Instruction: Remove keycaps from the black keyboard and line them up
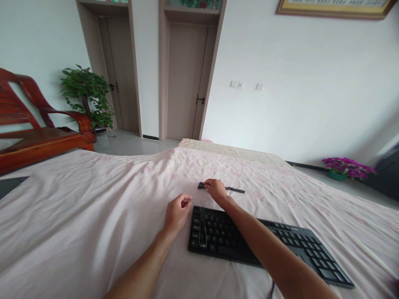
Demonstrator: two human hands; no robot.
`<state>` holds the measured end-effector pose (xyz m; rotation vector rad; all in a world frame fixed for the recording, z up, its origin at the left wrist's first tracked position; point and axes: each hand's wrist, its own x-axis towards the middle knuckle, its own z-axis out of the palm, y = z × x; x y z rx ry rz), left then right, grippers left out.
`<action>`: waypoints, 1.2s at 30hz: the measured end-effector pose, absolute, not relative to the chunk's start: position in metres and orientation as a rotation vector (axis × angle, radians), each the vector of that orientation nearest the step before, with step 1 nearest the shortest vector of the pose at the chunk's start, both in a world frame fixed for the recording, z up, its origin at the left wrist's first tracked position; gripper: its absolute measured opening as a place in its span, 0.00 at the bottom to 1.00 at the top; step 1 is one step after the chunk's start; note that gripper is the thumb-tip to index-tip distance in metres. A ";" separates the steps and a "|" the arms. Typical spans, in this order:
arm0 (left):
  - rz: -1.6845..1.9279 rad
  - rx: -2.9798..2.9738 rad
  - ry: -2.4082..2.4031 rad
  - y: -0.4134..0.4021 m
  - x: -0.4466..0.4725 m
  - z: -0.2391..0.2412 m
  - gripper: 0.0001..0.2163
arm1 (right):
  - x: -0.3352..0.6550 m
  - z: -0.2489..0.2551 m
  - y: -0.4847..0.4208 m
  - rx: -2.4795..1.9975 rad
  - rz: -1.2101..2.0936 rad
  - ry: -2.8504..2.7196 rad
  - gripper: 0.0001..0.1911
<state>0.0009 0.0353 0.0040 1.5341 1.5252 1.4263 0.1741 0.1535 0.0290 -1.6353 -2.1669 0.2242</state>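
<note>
My right hand [215,190] reaches over the keyboard, its fingers pinched together at the left end of a row of small black keycaps [236,189] on the sheet. Its fingertips touch a keycap [200,185] there; the hand covers the middle of the row. My left hand [178,211] is closed with curled fingers, just off the keyboard's upper left corner; whatever it may hold is hidden. The black keyboard [299,238] lies below both hands, partly covered by my right forearm. A wire keycap puller [203,232] rests across its left keys.
A pale pink floral sheet [102,220] spreads under everything, with wrinkles on the left. The keyboard's cable [272,289] runs toward me. Beyond are a wooden armchair [62,120], a leafy plant [87,95], two doors and purple flowers [347,166]. A dark flat object [12,185] lies at the left edge.
</note>
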 end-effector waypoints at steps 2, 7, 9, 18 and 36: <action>1.428 1.535 1.527 0.036 0.001 0.003 0.08 | 0.174 0.031 0.153 -1.636 0.206 -2.171 0.11; 1.426 1.544 1.532 0.036 0.001 0.002 0.08 | 0.170 0.036 0.151 -1.631 0.133 -2.183 0.12; 1.420 1.546 1.530 0.036 0.001 0.002 0.08 | 0.167 0.038 0.151 -1.622 0.114 -2.205 0.12; 1.417 1.534 1.529 0.037 0.000 0.003 0.08 | 0.156 0.039 0.153 -1.631 0.090 -2.286 0.09; 1.413 1.518 1.532 0.037 0.000 0.004 0.08 | 0.157 0.047 0.157 -1.631 0.155 -2.185 0.10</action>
